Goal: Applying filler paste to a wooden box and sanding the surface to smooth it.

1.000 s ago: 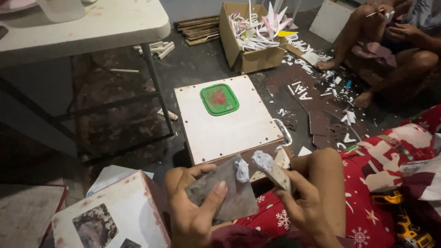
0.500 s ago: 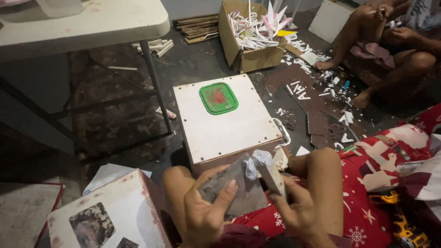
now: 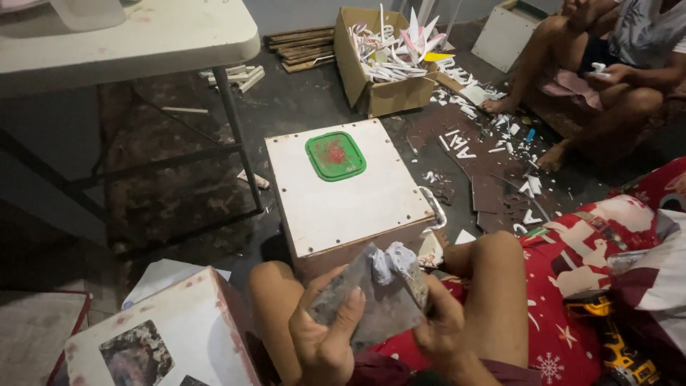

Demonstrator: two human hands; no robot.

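Grey flat panel (image 3: 371, 307) sits in the lap, left hand (image 3: 325, 343) curled round its near edge, right hand (image 3: 436, 325) pinching a crumpled rag (image 3: 393, 261) onto it, probably wiping. One-sided grip: panel could tip off the knees onto the white box (image 3: 350, 193)

The dark floor (image 3: 179, 164) carries a white-topped box (image 3: 357, 207) at centre, a cardboard box (image 3: 386, 93) at twelve o'clock, and white scraps (image 3: 500, 143) strewn toward two o'clock.
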